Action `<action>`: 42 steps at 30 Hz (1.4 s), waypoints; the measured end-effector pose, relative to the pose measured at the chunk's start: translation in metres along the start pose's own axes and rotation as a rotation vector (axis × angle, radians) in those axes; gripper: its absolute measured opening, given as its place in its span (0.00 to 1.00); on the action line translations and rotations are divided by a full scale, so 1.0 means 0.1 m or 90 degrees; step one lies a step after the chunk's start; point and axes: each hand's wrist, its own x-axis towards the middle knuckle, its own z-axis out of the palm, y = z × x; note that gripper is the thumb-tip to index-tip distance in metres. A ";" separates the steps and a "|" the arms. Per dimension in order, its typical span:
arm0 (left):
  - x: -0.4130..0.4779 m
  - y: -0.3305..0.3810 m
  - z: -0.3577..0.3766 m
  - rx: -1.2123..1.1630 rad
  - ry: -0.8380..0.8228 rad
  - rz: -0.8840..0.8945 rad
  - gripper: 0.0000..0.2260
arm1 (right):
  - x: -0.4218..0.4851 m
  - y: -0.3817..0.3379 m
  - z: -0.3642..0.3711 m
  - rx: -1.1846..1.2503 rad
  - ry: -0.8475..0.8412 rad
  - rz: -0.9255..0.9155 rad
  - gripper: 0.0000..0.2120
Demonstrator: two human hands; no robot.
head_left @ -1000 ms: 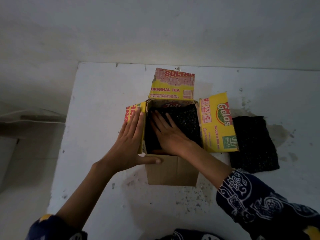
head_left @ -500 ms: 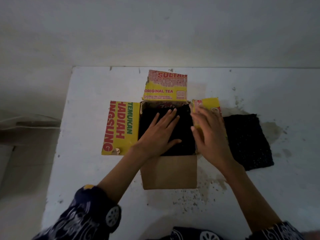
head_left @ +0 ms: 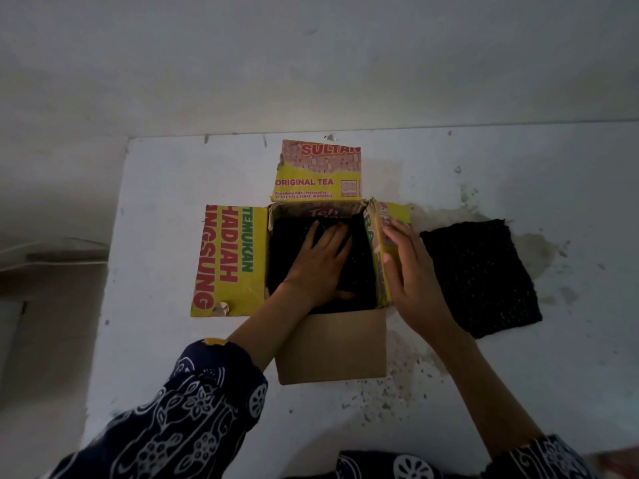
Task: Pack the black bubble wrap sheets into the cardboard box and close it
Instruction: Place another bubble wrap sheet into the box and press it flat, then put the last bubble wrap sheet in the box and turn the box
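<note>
Packing step: sheet pressed into box (head_left: 330, 350) by flat, open left hand (head_left: 320, 261); flap (head_left: 382, 267) steadied by open right hand (head_left: 409, 271), nothing gripped. Spare sheet (head_left: 480, 274) likely fetched next.

White table (head_left: 166, 357), paint chipped and stained around centre-right. On it: open cardboard box (head_left: 332, 347) mid-table, flaps splayed, left yellow flap (head_left: 230, 261) lying flat on the top. Black bubble wrap sheet (head_left: 479, 276) flat on the table just right of the box, over a stained patch.
</note>
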 end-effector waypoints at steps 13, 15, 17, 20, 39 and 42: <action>-0.16 0.00 -0.02 -0.352 0.190 0.014 0.30 | 0.00 -0.04 0.02 0.025 0.015 0.003 0.22; -0.14 0.04 -0.01 -0.367 0.193 0.017 0.30 | 0.00 -0.04 0.02 0.023 0.017 0.000 0.22; -0.10 0.08 0.02 -0.376 0.139 0.027 0.33 | 0.00 -0.04 0.02 0.026 0.016 -0.001 0.22; -0.04 0.11 0.09 -0.323 0.054 0.045 0.39 | -0.01 -0.04 0.02 0.026 0.015 0.001 0.22; 0.02 0.06 0.17 -0.154 0.006 0.035 0.43 | -0.01 -0.05 0.03 0.041 0.013 0.005 0.21; -0.06 0.06 0.03 -0.260 0.002 0.017 0.39 | -0.01 0.00 -0.06 0.028 -0.010 -0.008 0.20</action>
